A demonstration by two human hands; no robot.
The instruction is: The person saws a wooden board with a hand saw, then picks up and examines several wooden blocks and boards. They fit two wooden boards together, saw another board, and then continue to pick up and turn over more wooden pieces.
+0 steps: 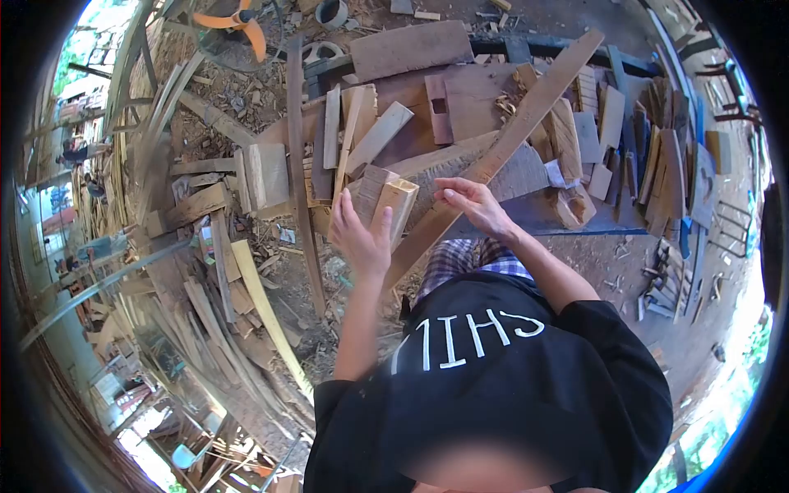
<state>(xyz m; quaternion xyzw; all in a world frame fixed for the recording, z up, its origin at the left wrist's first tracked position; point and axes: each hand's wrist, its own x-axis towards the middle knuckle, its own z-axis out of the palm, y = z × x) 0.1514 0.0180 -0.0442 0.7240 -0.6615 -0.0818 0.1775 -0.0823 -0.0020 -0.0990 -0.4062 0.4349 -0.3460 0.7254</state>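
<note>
My left hand point(363, 242) is wrapped around a pair of wooden blocks held side by side, fingers on the outer left face and thumb at the near side. One is a darker block point(371, 189); the other is a paler block point(400, 200) with a light, cut end. Just to the right, apart from the blocks, my right hand point(481, 209) has its fingers curled together in a pinch. Whatever may be between those fingertips is too small to make out. Under both hands a long plank point(526, 123) slants across the workbench.
The workbench point(477, 103) carries a thick board point(411, 49), a piece with a square hole point(440, 107) and several offcuts. Stacked boards point(657, 164) stand at the right. An orange fan point(238, 23) is at the far left. Long strips point(222, 329) and scraps cover the left floor.
</note>
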